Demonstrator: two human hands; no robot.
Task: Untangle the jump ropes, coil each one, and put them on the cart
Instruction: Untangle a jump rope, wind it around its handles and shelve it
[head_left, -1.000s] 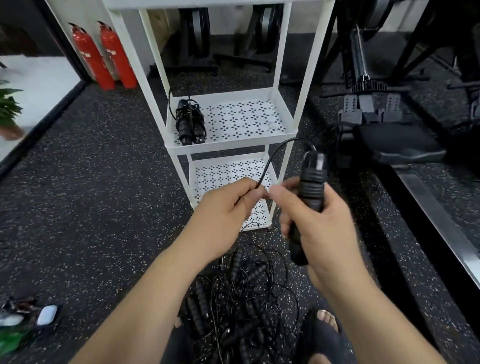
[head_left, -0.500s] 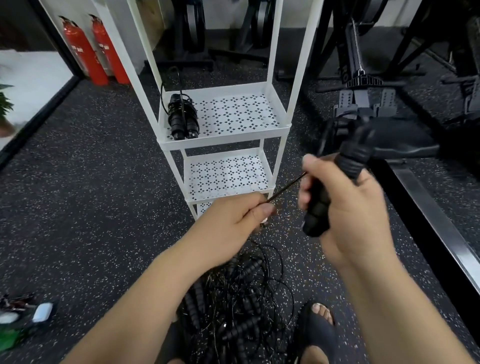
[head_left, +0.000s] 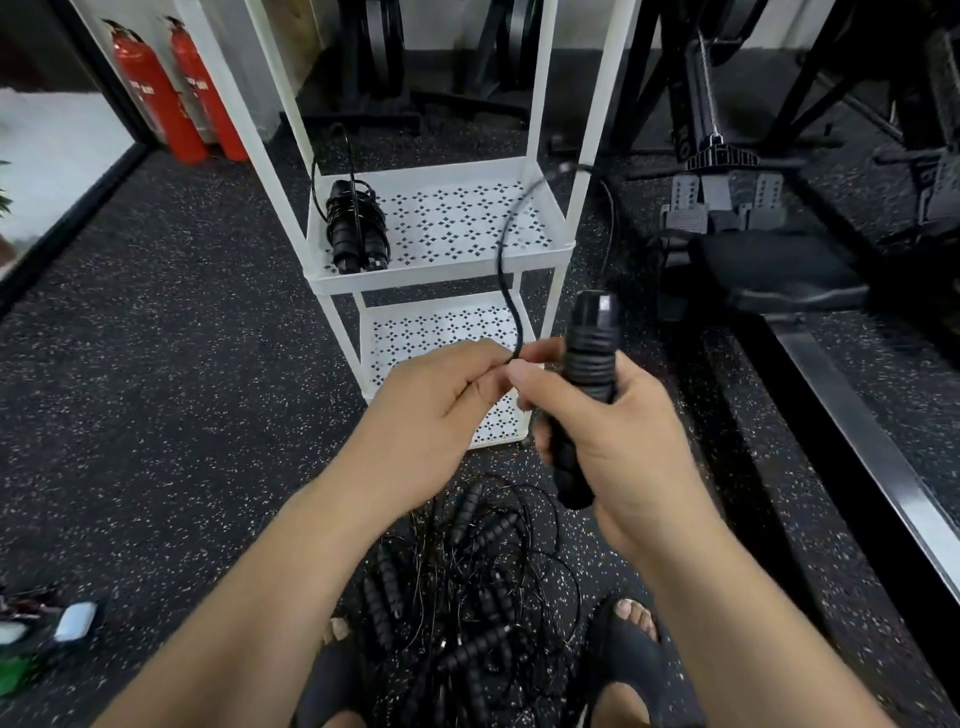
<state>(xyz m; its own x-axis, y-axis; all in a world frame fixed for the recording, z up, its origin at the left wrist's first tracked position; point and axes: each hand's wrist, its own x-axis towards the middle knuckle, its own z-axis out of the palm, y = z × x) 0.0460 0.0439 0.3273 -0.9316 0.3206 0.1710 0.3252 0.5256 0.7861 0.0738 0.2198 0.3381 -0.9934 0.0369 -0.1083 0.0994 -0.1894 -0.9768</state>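
The right hand (head_left: 618, 436) is closed around a black ribbed handle (head_left: 584, 395), which stands nearly upright in the fist, with the thumb pressed on its side. The left hand (head_left: 436, 415) is just beside it, almost touching, and its fingertips pinch the thin black cord (head_left: 506, 270) where it comes down to the hands. From this pinch the cord rises in a free loop in front of the white cart (head_left: 563, 244) and bends back down to the top of the handle. The loop holds its own shape in the air, so I judge the cord to be light and a little springy, not limp; it will probably want to open again when it is coiled, and it looks smooth enough to slip through loose fingers. The handle seems the safest place to hold, because the ribs give grip and it is rigid. On the middle shelf of the cart one coiled rope (head_left: 356, 223) already lies at the left side. On the floor between the person's feet lies the tangled pile of ropes (head_left: 467, 587), with many handles and thin cords crossed over each other.
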